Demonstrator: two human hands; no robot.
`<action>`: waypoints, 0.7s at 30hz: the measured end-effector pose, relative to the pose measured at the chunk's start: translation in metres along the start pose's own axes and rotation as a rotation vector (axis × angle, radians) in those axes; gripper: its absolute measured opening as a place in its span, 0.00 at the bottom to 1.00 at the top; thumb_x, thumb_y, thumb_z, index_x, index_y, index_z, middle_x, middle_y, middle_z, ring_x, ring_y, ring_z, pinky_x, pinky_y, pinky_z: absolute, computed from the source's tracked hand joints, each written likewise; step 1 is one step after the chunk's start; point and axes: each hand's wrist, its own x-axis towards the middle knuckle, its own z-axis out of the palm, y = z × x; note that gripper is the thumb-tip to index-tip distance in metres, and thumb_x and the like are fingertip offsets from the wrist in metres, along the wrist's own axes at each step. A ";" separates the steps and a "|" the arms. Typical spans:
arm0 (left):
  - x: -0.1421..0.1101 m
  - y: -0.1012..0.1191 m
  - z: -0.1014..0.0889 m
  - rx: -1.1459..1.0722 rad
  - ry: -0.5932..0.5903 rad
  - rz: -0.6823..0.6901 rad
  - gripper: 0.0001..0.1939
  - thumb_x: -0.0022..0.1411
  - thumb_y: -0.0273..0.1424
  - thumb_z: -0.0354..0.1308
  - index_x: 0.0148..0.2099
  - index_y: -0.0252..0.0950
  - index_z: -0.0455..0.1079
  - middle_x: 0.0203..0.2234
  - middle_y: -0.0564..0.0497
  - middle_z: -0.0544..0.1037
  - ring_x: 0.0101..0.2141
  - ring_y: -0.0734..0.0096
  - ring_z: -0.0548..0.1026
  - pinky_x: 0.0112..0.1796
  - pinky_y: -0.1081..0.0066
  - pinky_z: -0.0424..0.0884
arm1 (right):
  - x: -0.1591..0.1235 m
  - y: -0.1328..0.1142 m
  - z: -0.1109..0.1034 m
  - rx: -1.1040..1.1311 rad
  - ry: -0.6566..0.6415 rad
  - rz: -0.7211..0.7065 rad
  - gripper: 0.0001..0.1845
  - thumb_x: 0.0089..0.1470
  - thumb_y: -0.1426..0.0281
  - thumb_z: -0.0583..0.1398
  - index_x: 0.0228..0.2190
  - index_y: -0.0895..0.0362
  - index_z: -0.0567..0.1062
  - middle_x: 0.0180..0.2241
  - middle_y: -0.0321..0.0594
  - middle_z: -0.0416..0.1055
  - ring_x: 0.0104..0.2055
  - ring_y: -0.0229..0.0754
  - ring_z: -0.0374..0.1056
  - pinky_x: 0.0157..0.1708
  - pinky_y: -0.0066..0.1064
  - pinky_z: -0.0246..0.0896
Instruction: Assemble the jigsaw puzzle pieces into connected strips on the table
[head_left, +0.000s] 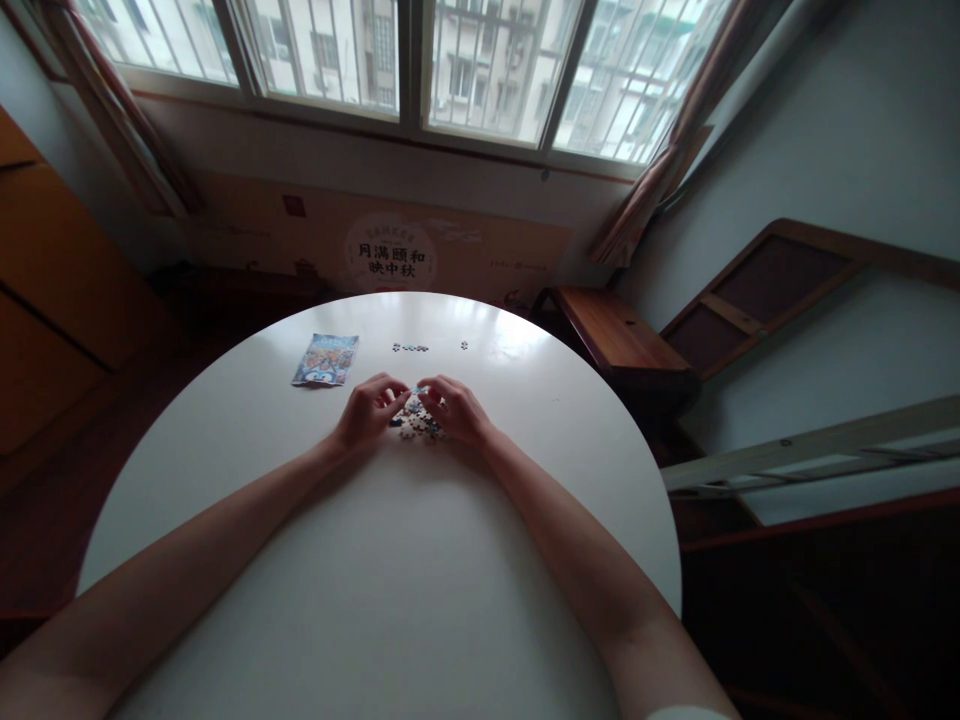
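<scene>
Brushing the pile of puzzle pieces (421, 428) with a knuckle is the slip I'd guard against from my remote seat, since both hands crowd it on the white table (375, 600) and could scatter loose bits. My left hand (373, 408) and right hand (456, 405) are half curled, fingertips meeting around a pale-blue piece (417, 390) by the pile's far edge; whether either truly pinches it, I can't tell.

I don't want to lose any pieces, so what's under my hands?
Loose puzzle pieces show on the white table between your left hand and right hand; whatever lies directly beneath them is covered.
</scene>
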 end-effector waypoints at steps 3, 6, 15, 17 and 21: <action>0.000 0.000 0.000 -0.011 0.003 0.000 0.11 0.61 0.37 0.56 0.32 0.35 0.71 0.26 0.52 0.71 0.23 0.77 0.69 0.26 0.75 0.66 | 0.000 0.000 0.000 0.003 0.003 0.003 0.10 0.59 0.67 0.56 0.41 0.57 0.73 0.29 0.37 0.70 0.29 0.34 0.64 0.33 0.26 0.58; 0.000 0.001 0.000 -0.015 0.005 -0.001 0.10 0.61 0.36 0.57 0.32 0.35 0.71 0.26 0.53 0.71 0.23 0.77 0.69 0.26 0.75 0.66 | 0.000 0.000 0.000 0.002 0.000 0.003 0.10 0.58 0.67 0.56 0.41 0.57 0.73 0.29 0.37 0.70 0.29 0.34 0.64 0.33 0.26 0.57; 0.000 0.000 0.000 -0.005 -0.002 -0.003 0.11 0.61 0.38 0.56 0.33 0.35 0.71 0.27 0.52 0.72 0.24 0.76 0.69 0.26 0.75 0.66 | 0.000 -0.001 0.000 -0.003 0.004 0.008 0.10 0.58 0.68 0.56 0.41 0.57 0.73 0.29 0.37 0.70 0.29 0.34 0.64 0.33 0.26 0.58; 0.000 0.000 0.000 -0.002 -0.003 -0.003 0.11 0.61 0.38 0.56 0.33 0.35 0.71 0.27 0.52 0.72 0.24 0.76 0.69 0.26 0.75 0.66 | 0.000 -0.001 0.000 -0.003 0.002 0.007 0.10 0.58 0.69 0.56 0.41 0.57 0.73 0.29 0.37 0.70 0.29 0.34 0.64 0.33 0.26 0.58; 0.000 -0.001 0.000 0.001 0.000 0.000 0.11 0.61 0.37 0.56 0.32 0.35 0.71 0.27 0.52 0.72 0.24 0.76 0.69 0.25 0.75 0.66 | 0.000 -0.001 -0.001 0.001 -0.002 0.010 0.11 0.58 0.69 0.56 0.42 0.57 0.73 0.29 0.37 0.70 0.29 0.34 0.64 0.33 0.26 0.58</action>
